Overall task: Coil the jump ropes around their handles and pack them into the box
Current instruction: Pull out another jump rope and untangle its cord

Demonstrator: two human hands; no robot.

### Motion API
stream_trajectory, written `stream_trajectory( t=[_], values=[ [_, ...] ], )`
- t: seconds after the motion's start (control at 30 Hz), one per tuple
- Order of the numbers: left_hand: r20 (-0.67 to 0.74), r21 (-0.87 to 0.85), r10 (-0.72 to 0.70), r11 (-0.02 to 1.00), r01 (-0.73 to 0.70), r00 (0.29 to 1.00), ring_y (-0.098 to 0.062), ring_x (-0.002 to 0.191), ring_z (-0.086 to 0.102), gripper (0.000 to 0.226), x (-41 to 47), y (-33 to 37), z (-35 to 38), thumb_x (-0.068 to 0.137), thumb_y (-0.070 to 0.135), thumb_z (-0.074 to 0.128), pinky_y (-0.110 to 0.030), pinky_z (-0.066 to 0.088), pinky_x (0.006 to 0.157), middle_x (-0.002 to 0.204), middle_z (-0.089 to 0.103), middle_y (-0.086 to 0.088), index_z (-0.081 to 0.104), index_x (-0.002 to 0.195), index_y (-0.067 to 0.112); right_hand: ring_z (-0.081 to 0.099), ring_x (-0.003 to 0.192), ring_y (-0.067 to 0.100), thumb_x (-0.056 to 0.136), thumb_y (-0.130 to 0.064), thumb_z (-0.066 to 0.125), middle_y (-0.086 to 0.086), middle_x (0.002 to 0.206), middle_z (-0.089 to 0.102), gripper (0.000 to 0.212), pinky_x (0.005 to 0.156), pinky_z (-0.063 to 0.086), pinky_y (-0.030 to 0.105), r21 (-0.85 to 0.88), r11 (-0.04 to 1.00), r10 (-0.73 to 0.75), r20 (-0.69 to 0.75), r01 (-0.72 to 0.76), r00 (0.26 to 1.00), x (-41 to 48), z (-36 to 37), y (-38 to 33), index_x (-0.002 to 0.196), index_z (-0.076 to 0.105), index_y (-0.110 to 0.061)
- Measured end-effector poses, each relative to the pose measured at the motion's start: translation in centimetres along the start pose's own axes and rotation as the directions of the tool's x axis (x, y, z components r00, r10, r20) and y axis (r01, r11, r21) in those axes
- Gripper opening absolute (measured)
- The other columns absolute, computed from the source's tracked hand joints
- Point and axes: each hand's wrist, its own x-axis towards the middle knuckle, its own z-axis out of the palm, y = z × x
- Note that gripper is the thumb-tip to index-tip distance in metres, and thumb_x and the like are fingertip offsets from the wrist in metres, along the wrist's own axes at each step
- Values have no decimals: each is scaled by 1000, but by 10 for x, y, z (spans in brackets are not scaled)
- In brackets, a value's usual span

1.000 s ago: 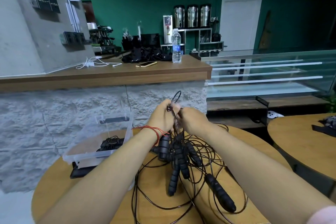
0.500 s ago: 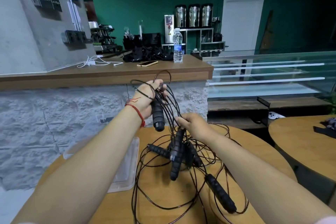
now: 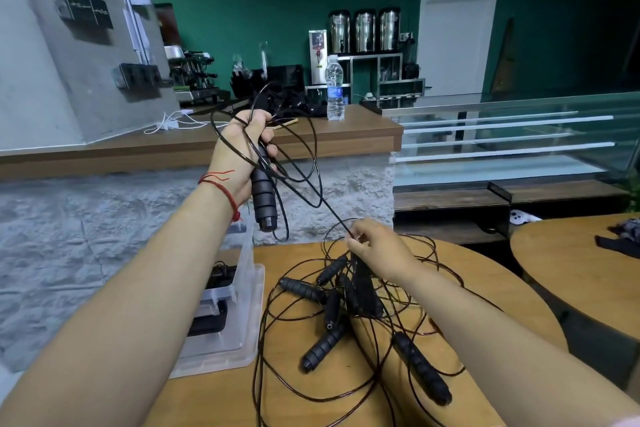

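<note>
a round wooden table (image 3: 485, 291) is seen from above, with a tangle of black jump ropes (image 3: 346, 329) heaped near its middle, several ribbed handles lying among loose loops of thin cord. the left hand (image 3: 239, 156) is raised well above the table's left edge, its fingers closed around one black handle (image 3: 263, 198) that is held upright, with a few slack loops of cord hanging around the hand. the right hand (image 3: 377, 250) is held low over the pile, its fingertips pinched on a taut length of cord (image 3: 325, 204) that runs up to the raised handle. a clear plastic box (image 3: 239, 315) stands at the table's left edge, with something dark and coiled inside, seemingly a rope already packed. the step in hand appears to be freeing one rope from the tangle before coiling. the next move is judged to call for the cord being drawn clear of the other loops, then wound around the held handle.
</note>
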Motion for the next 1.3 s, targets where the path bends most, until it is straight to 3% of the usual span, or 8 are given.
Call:
stream_trajectory(
  t=[0.17,0.5,0.83,0.93,1.0,1.13,1.23,1.3],
  values=[
    [-29,30,26,999,-25,999,-12,57,48,11,2,-1,-3,111,30,51,-24,40,52,74,52,6,56,105,22,65,89,8,90,-63,73,-13,96,70,31,83,55,35,156,987,2,199,-33,980,-9,-2,7,92,67,-33],
    [24,134,5,991,-8,1000,-12,58,51,14,4,-13,6,112,30,50,-25,42,46,74,52,5,57,107,19,64,90,-1,95,-46,76,-17,101,70,16,83,54,32,39,999,-45,285,35,957,-17,0,18,109,71,-40],
    [112,15,-64,998,63,992,-11,58,50,11,2,-12,24,112,30,50,-23,41,46,76,53,5,56,112,20,40,149,16,75,-65,86,-12,165,37,113,120,38,37,94,983,103,433,-158,896,-18,22,-26,165,22,-40],
    [123,35,-80,996,76,989,-11,59,52,11,3,-15,25,112,30,50,-23,41,46,77,54,5,55,114,20,64,121,16,91,-52,77,-4,140,64,70,110,50,39,158,962,127,460,-222,879,-28,35,-25,151,50,-28],
    [125,57,-85,995,79,988,-12,61,55,11,4,-20,22,111,30,53,-24,42,46,79,57,5,58,112,20,69,78,24,108,-34,58,11,94,74,28,84,57,48,421,843,127,450,-335,884,-33,39,-25,119,67,-9],
    [94,380,-87,924,45,992,-16,66,61,11,16,-38,13,104,25,67,-28,51,48,91,68,-6,60,108,17,47,47,22,111,-30,48,8,64,50,31,47,45,30,656,537,170,531,-530,830,-36,30,-23,101,64,-5],
    [143,914,-293,406,-13,945,-18,73,62,57,19,-37,18,88,25,85,-28,50,57,120,64,-9,54,136,22,42,48,15,104,-29,54,2,67,46,21,42,40,24,711,329,147,612,-622,777,-33,18,-20,94,63,-12],
    [130,921,-382,388,31,915,-19,76,65,84,20,-31,27,86,16,86,-28,52,55,132,55,-6,40,155,29,42,48,14,102,-28,56,0,70,45,17,42,39,22,752,200,142,612,-629,778,-29,13,-22,95,63,-15]
  ],
)
